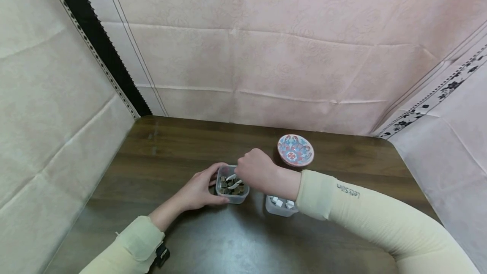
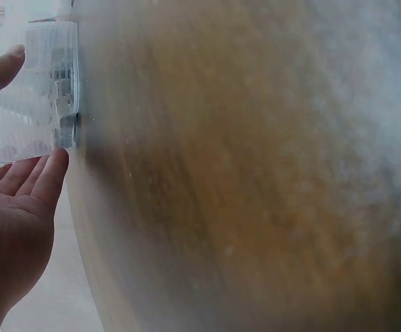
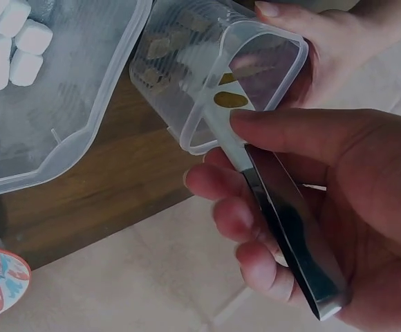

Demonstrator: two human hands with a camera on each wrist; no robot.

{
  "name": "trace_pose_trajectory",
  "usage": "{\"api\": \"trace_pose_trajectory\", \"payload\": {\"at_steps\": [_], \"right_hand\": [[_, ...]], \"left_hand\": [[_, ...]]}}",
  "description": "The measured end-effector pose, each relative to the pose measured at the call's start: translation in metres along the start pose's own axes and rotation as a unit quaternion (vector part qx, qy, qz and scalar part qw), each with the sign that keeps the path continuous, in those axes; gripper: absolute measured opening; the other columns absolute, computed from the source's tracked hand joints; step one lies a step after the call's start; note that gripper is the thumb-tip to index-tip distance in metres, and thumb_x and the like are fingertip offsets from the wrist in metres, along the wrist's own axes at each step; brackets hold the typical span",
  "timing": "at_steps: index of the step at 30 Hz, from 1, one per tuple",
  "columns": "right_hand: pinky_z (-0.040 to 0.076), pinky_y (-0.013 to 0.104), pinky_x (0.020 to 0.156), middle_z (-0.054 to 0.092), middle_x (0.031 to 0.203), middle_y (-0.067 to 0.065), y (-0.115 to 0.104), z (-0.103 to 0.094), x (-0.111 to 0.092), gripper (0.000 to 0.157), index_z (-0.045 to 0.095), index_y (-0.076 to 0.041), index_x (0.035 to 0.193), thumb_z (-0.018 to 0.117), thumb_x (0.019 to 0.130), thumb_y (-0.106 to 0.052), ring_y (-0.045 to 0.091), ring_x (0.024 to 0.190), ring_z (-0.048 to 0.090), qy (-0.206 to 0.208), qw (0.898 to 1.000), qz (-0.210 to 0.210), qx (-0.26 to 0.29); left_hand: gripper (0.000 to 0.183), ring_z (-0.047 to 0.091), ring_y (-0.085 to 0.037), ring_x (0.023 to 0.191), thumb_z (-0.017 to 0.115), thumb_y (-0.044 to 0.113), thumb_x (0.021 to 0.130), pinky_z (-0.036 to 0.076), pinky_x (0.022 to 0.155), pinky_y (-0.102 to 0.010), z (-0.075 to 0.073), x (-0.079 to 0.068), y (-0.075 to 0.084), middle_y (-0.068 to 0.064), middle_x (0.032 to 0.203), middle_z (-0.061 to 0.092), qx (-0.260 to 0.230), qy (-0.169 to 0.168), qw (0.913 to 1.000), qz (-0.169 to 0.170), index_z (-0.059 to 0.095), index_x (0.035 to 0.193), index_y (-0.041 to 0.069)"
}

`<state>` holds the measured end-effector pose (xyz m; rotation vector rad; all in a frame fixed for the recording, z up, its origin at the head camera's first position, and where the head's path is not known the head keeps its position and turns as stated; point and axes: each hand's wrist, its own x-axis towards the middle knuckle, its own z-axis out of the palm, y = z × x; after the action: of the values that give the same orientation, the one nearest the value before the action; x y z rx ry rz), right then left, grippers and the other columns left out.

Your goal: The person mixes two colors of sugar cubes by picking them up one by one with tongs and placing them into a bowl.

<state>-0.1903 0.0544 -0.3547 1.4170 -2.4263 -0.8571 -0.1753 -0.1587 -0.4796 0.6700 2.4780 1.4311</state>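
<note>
In the head view, a small clear plastic container (image 1: 236,199) holds several brown cubes (image 1: 224,191). My left hand (image 1: 200,189) grips it from the left, thumb on the near side and fingers on the far side; the left wrist view shows the thumb and fingers at opposite walls of the container (image 2: 31,97). From above right, my right hand (image 1: 257,173) holds metal tongs (image 3: 294,238) between thumb and fingers. The tongs' pale tips (image 1: 236,184) reach down inside the container among the cubes. Whether a cube sits between the tips, I cannot tell.
A second clear container (image 1: 280,212) with white cubes (image 1: 277,201) stands to the right, partly hidden under my right forearm. Behind it is a round dish (image 1: 296,150) patterned in blue and red. The wooden table (image 1: 182,138) ends at hanging cloths on three sides.
</note>
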Motion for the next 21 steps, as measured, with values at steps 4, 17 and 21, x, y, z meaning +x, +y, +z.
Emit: {"api": "trace_pose_trajectory", "payload": {"at_steps": [4,17,21], "right_hand": [[0.049,0.023,0.050,0.072,0.072,-0.011,-0.0024,-0.0023,0.0001,0.022,0.081,-0.027,0.077,0.077,0.097,-0.021,0.006,0.058,0.060,0.007,1.000,0.005,0.001],[0.051,0.023,0.051,0.071,0.072,-0.009,-0.0022,-0.0073,0.0033,0.021,0.082,-0.026,0.081,0.076,0.100,-0.025,0.007,0.058,0.059,-0.050,0.998,0.027,0.009],[0.052,0.025,0.052,0.073,0.075,-0.009,-0.0031,-0.0059,0.0063,0.019,0.083,-0.026,0.082,0.075,0.100,-0.024,0.009,0.061,0.063,-0.051,0.998,0.017,0.018]], "left_hand": [[0.089,0.061,-0.028,0.136,0.096,0.022,0.083,0.053,0.110,-0.042,0.0001,0.0004,-0.0005,-0.009,0.145,0.060,-0.004,0.000,1.0000,0.001,0.046,0.156,0.014],[0.089,0.061,-0.028,0.136,0.095,0.021,0.084,0.053,0.110,-0.043,0.0001,0.0014,-0.0014,-0.010,0.143,0.060,-0.012,-0.005,0.9999,0.004,0.045,0.156,0.012],[0.089,0.062,-0.026,0.134,0.095,0.023,0.084,0.053,0.109,-0.043,0.0001,0.0008,-0.0021,-0.008,0.142,0.060,-0.008,-0.004,1.0000,0.002,0.045,0.156,0.015]]}}
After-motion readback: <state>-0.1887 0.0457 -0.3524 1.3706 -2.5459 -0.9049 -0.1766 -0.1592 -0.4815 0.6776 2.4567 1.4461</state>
